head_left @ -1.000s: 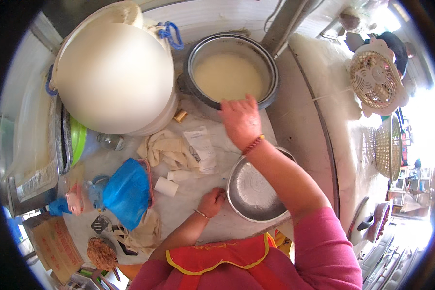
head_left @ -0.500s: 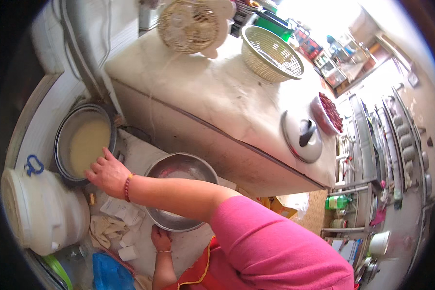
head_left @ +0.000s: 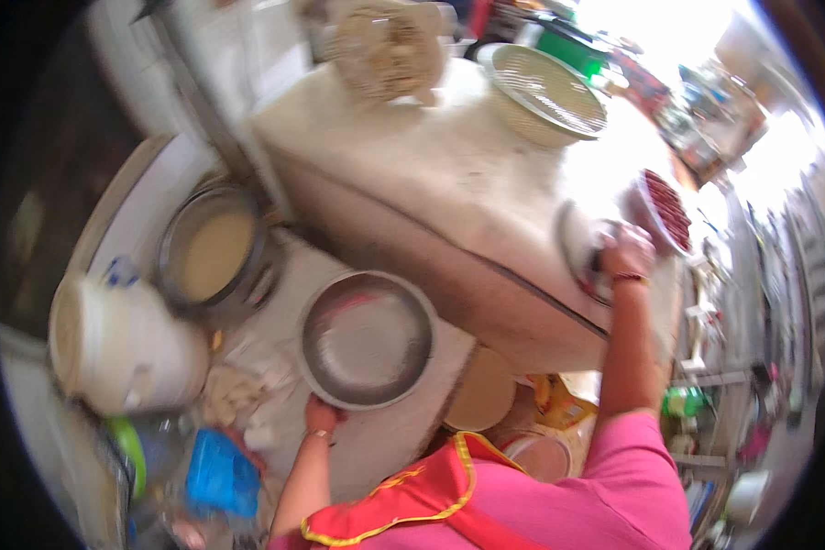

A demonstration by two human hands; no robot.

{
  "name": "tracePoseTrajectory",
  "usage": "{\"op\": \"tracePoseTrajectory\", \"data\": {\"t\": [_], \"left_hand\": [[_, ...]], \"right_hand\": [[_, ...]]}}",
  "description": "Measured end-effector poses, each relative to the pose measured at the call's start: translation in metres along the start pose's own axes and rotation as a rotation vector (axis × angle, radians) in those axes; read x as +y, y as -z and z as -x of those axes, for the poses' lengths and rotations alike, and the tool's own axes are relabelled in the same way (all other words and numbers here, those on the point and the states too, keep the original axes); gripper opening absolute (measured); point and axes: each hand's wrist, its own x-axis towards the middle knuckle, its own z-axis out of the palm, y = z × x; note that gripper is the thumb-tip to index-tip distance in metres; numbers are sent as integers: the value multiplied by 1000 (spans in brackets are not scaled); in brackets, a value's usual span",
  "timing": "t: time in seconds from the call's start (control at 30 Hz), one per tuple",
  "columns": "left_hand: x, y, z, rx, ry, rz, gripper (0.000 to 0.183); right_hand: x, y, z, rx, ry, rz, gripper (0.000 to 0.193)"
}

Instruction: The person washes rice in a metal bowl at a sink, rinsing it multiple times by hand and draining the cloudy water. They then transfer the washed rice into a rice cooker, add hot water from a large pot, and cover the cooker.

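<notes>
On the raised counter to the right, my right hand is closed around the dark knob of a metal pot lid. Motion blurs the fingers there. My left hand is at the near-left rim of a wide metal bowl, its fingers curled against the edge. The bowl's inside looks bare and shiny, with a reddish reflection. Left of it stands a dark-rimmed pot holding a pale yellowish content.
A white lidded bucket is at the left, near a blue plastic bag. Along the marble counter are a fan, a woven basket and a bowl of dark red pieces. Round tubs stand below.
My right hand has swung from beside the pot at left across to the lid on the counter and taken its knob. My left hand stays at the bowl; the view has shifted.
</notes>
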Motion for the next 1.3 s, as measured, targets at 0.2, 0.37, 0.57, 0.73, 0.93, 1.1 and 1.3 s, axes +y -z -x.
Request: {"op": "tracePoseTrajectory", "data": {"t": [0.2,0.37,0.57,0.73,0.93,1.1,1.3], "left_hand": [[3,-9,39,53,40,92,22],[-3,1,86,-77,76,106,28],[-32,11,133,-124,122,94,27],[-44,16,154,-116,115,42,26],[-51,37,164,-2,54,130,24],[-60,49,170,72,82,365,24],[-62,53,167,120,69,330,22]], "right_hand": [[0,-18,-25,-254,-182,-246,58],[-10,24,2,-72,-108,-246,57],[-136,120,48,-47,430,-657,49],[-319,165,86,58,871,-832,42],[-493,188,134,79,1145,-663,39],[-573,180,159,94,1221,-685,38],[-606,165,169,76,1206,-675,41]]}}
